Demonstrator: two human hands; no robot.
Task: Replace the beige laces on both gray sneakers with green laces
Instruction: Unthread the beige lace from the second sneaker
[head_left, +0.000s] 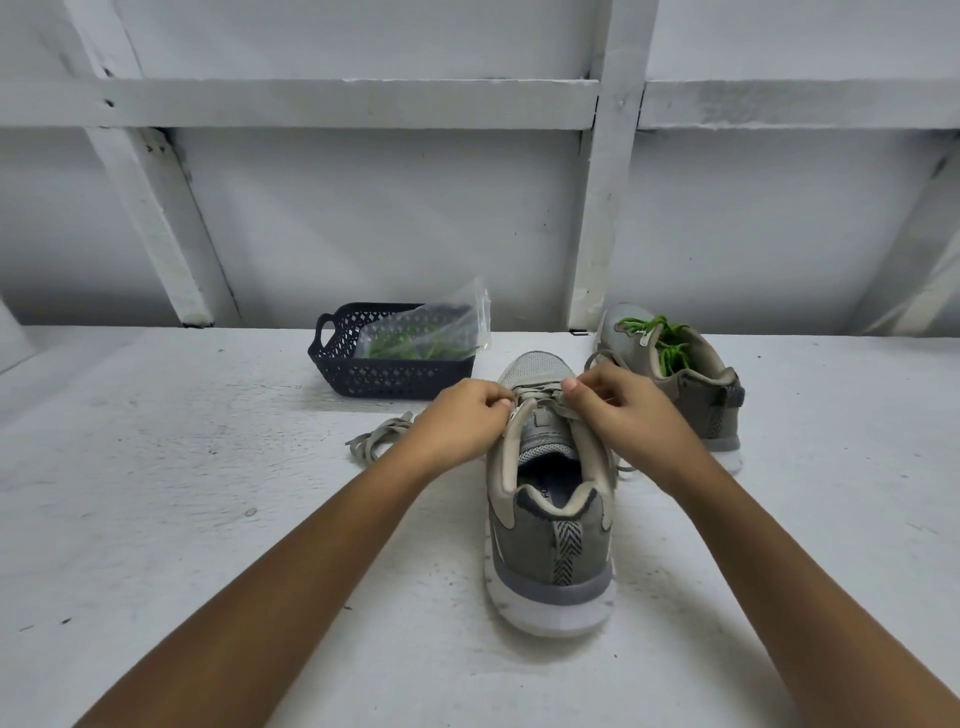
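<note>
A gray sneaker (550, 540) stands heel toward me in the middle, with a beige lace (535, 389) still threaded across its front eyelets. My left hand (467, 415) pinches the lace at the shoe's left eyelet row. My right hand (618, 410) pinches the lace on the right side. A second gray sneaker (696, 389) stands behind to the right, threaded with a green lace (660, 338). A loose beige lace (379, 436) lies on the surface left of my left hand.
A dark blue perforated basket (358, 364) sits at the back, holding a clear plastic bag (431, 332) with green laces inside. Everything rests on a white painted surface (182, 493) against a white wall with beams (602, 208).
</note>
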